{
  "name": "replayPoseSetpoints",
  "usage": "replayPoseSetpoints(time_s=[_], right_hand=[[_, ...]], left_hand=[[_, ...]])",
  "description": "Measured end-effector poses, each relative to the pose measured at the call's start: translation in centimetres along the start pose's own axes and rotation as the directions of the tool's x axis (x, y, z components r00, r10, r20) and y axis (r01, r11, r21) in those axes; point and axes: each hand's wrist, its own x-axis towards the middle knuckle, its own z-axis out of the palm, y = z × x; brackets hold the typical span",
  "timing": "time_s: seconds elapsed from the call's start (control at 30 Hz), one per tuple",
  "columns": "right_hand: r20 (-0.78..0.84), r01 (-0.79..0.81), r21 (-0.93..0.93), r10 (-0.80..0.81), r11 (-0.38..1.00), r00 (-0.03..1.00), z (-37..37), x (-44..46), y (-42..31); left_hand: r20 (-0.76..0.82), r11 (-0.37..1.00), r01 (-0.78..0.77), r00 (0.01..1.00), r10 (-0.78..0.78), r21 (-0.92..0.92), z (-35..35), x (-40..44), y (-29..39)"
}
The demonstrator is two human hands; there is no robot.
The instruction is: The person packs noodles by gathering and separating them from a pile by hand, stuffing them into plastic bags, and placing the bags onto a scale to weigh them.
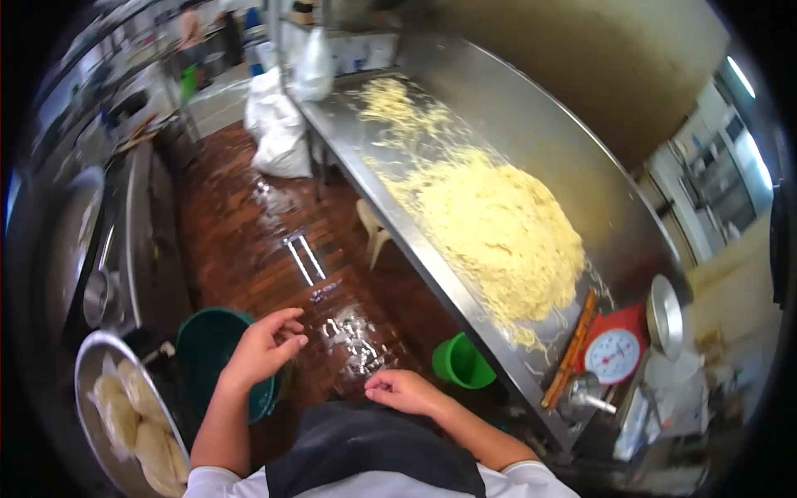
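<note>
My left hand (pixel 267 344) is above the dark green tub (pixel 214 336), its fingers apart and slightly curled, holding nothing. Close to the dark apron (pixel 374 448) is my right hand (pixel 404 390), its fingers bent together; whatever they may hold is hidden. A metal bowl (pixel 85 365) at the lower left contains several clear bags of pale food (pixel 119 411). On the steel table (pixel 432 270) to the right lies a large heap of yellow noodles (pixel 498 232), with loose strands spread toward the far end.
A red scale (pixel 613 353), a wooden stick (pixel 573 349) and a metal pan (pixel 665 317) are at the table's near right end. A bright green bucket (pixel 463 362) stands beneath its edge. White sacks (pixel 278 124) rest on the wet tiled floor (pixel 249 224). Another person (pixel 192 33) stands far back.
</note>
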Motion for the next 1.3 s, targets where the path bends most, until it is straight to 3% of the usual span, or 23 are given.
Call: replayPoseSetpoints(time_s=[0.13, 0.27, 0.3, 0.4, 0.43, 0.53, 0.57, 0.67, 0.73, 0.8, 0.87, 0.93, 1.0, 1.1, 1.3], right_hand=[[-0.091, -0.055, 0.062, 0.06, 0.997, 0.994, -3.2, -0.4, 1.8], [-0.114, -0.007, 0.011, 0.008, 1.0, 0.993, -7.6, 0.6, 2.9], [-0.115, -0.001, -0.015, 0.0, 1.0, 0.993, -8.9, 0.9, 2.8], [-0.138, 0.043, -0.051, -0.05, 0.998, 0.989, -12.3, 2.8, 4.2], [-0.21, 0.035, -0.128, -0.061, 0.991, 0.976, -13.4, 3.0, 3.6], [-0.152, -0.085, 0.09, 0.098, 0.992, 0.984, -16.6, 3.8, 2.4], [-0.198, -0.082, 0.097, 0.1, 0.992, 0.975, -17.2, 4.3, 2.7], [-0.309, -0.081, 0.145, 0.123, 0.986, 0.943, -17.8, 6.4, 4.4], [-0.37, -0.083, 0.207, 0.157, 0.975, 0.916, -17.8, 7.9, 5.6], [-0.395, -0.154, 0.257, 0.249, 0.954, 0.885, -17.9, 9.8, 5.4], [-0.441, -0.202, 0.249, 0.297, 0.947, 0.847, -17.9, 12.8, 5.0], [-0.485, -0.177, 0.243, 0.278, 0.954, 0.829, -18.7, 16.1, 2.1], [-0.544, -0.131, 0.268, 0.262, 0.955, 0.797, -19.6, 19.0, -0.9], [-0.575, -0.157, 0.271, 0.29, 0.95, 0.765, -20.7, 21.0, -3.4], [-0.662, -0.189, 0.394, 0.421, 0.899, 0.62, -21.0, 21.8, -3.4]], left_hand=[[0.26, 0.966, -0.132, 0.963, 0.071, 0.223, 3.5, 5.6, 3.5], [0.334, 0.894, -0.216, 0.939, 0.08, 0.393, 5.4, 10.1, 5.9], [0.307, 0.902, -0.158, 0.951, 0.03, 0.403, 5.8, 10.9, 6.9], [0.256, 0.946, -0.214, 0.955, 0.15, 0.243, 6.9, 14.1, 5.5], [0.258, 0.971, -0.159, 0.96, 0.11, 0.177, 7.4, 15.2, 5.4], [0.371, 0.957, -0.156, 0.927, 0.056, 0.245, 7.5, 18.8, 5.9], [0.405, 0.963, -0.153, 0.913, 0.051, 0.223, 7.2, 20.4, 6.3], [0.28, 0.955, -0.193, 0.952, 0.126, 0.226, 4.2, 28.1, 5.1], [0.025, 0.967, -0.253, 0.967, 0.252, 0.042, 0.9, 34.7, 3.5], [-0.248, 0.914, -0.391, 0.901, 0.356, -0.111, -4.1, 43.0, 0.4], [-0.436, 0.858, -0.504, 0.798, 0.415, -0.105, -9.9, 51.4, -1.3], [-0.576, 0.85, -0.519, 0.723, 0.381, -0.089, -14.2, 57.7, -1.5], [-0.615, 0.894, -0.407, 0.661, 0.43, 0.187, -19.9, 65.7, -4.3], [-0.598, 0.726, -0.081, 0.51, 0.619, 0.682, -23.0, 73.9, -5.0], [-0.511, 0.635, -0.074, 0.527, 0.679, 0.769, -22.8, 80.3, -6.8]])
